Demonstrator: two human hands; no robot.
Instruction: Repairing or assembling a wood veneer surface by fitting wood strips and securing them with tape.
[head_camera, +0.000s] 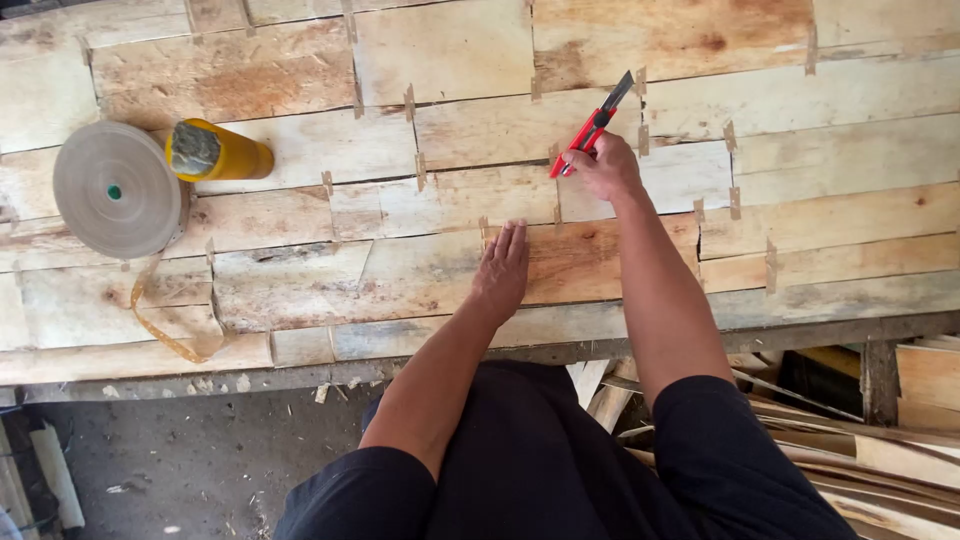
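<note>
My right hand (603, 166) grips a red utility knife (590, 126), its dark blade pointing up and away over a seam between veneer pieces. My left hand (501, 271) lies flat, fingers together, pressing on a thin wood veneer sheet (400, 270) just below and left of the knife. The veneer pieces are joined edge to edge with short strips of brown tape (421, 170) and cover the whole work table.
A large roll of brown paper tape (116, 188) lies at the left, its loose end (170, 335) trailing toward the table's front edge. A yellow cylinder container (216, 151) lies beside it. Veneer scraps (890, 430) are piled under the table at the right.
</note>
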